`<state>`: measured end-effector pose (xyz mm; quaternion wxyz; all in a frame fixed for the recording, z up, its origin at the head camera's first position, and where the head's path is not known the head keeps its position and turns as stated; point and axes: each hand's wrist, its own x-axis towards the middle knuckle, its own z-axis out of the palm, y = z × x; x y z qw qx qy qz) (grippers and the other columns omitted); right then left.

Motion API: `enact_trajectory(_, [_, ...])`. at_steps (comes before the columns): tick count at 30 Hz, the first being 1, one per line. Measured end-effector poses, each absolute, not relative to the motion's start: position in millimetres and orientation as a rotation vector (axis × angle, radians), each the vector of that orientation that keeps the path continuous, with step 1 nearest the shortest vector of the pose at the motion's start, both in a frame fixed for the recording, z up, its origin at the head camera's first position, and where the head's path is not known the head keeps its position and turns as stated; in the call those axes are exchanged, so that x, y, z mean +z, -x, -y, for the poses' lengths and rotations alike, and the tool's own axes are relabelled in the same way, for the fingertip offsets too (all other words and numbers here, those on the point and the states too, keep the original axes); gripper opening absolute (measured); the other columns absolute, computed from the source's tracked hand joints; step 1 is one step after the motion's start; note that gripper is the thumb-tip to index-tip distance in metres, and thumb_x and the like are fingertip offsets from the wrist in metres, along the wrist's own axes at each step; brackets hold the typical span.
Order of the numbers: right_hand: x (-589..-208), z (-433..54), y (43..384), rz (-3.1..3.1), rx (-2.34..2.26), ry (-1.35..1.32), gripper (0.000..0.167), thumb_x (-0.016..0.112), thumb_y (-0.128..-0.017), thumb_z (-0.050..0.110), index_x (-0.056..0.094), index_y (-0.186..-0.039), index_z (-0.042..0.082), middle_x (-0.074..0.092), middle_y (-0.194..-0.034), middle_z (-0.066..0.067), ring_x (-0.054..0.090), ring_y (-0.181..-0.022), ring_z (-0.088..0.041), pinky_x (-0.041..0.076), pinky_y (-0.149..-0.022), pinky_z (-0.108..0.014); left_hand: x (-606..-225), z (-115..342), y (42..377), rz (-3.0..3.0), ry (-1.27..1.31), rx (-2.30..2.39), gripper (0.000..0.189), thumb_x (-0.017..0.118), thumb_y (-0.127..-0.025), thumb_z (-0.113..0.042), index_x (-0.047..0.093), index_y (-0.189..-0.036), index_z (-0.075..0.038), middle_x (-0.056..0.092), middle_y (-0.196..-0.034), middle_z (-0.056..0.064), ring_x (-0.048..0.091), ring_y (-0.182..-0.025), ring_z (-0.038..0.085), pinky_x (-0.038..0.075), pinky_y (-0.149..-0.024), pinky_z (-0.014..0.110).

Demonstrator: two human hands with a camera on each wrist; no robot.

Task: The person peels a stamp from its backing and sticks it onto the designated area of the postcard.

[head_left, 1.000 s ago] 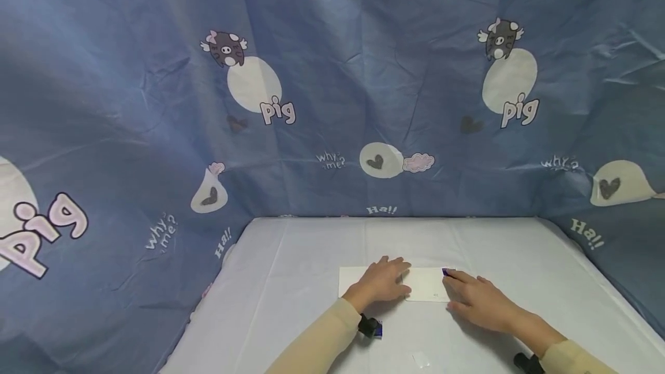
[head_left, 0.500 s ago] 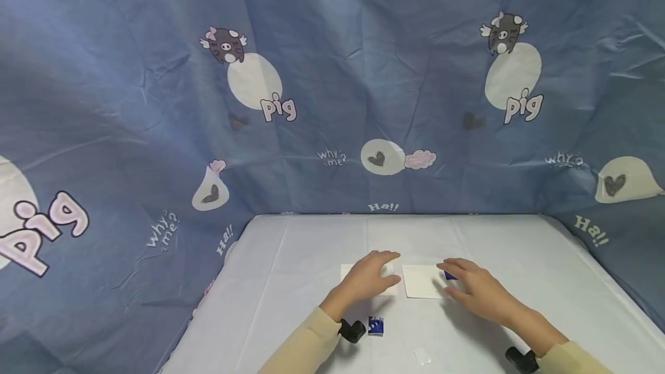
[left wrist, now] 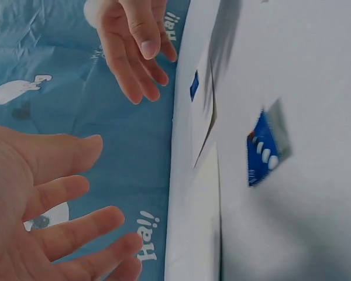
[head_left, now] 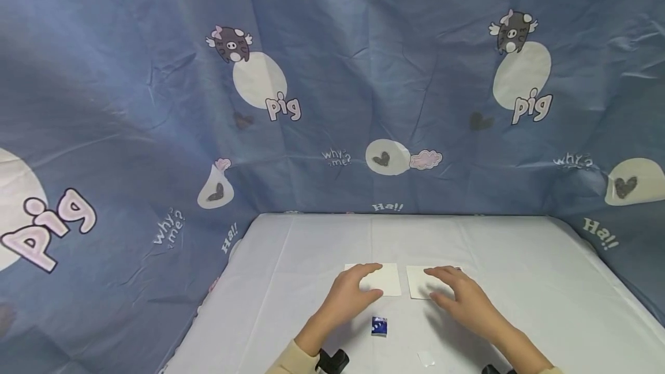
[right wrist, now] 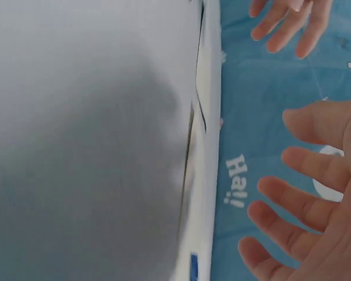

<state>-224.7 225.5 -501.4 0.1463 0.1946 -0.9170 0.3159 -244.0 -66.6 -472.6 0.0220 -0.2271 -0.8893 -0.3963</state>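
Note:
Two white square sheets of paper or card lie side by side with a narrow gap: the left sheet (head_left: 389, 281) and the right sheet (head_left: 417, 288). My left hand (head_left: 347, 298) hovers over the near-left part of the left sheet, fingers relaxed and holding nothing. Likewise unladen, my right hand (head_left: 464, 302) is held above the right sheet and hides much of it. A small blue piece (left wrist: 194, 86) sits on the right sheet in the left wrist view. Nearer to me, a small blue printed packet (head_left: 379, 326) with a silvery edge lies flat on the table.
A small clear or whitish scrap (head_left: 426, 358) lies near the table's front. The white-covered table (head_left: 291, 258) meets a blue printed curtain (head_left: 322, 85) at its back and left side.
Both hands have lifted off the sheets and drawn back towards me, the left also moving left. The gap between the sheets now shows, and the blue packet has come fully into view.

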Motion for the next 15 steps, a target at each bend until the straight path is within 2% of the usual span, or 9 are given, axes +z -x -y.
enact_trajectory(4, [-506, -212, 219, 2.634, 0.981, -0.515, 0.048, 0.080, -0.087, 0.015, 0.065, -0.132, 0.020, 0.065, -0.126, 0.005, 0.061, -0.119, -0.027, 0.049, -0.096, -0.053, -480, 75, 236, 2.715, 0.701, -1.288, 0.050, 0.078, -0.087, -0.021, 0.064, -0.135, -0.018, 0.066, -0.129, 0.003, 0.063, -0.112, 0.025, 0.052, -0.089, 0.042])
enact_trajectory(8, [-510, -200, 217, 2.630, 1.049, -0.500, 0.048, 0.082, -0.084, 0.013, 0.067, -0.130, 0.019, 0.066, -0.123, 0.009, 0.064, -0.110, -0.022, 0.053, -0.090, -0.048, -487, 81, 230, 2.708, 0.709, -1.331, 0.050, 0.081, -0.084, -0.018, 0.066, -0.132, -0.017, 0.067, -0.125, 0.007, 0.064, -0.106, 0.025, 0.054, -0.085, 0.038])
enact_trajectory(15, [-513, -180, 210, 2.636, 1.155, -0.532, 0.049, 0.084, -0.081, 0.014, 0.068, -0.127, 0.017, 0.068, -0.119, 0.007, 0.065, -0.102, -0.022, 0.055, -0.081, -0.045, -499, 86, 223, 2.737, 0.681, -1.330, 0.047, 0.085, -0.080, -0.016, 0.071, -0.125, -0.015, 0.070, -0.116, 0.004, 0.064, -0.096, 0.020, 0.054, -0.076, 0.030])
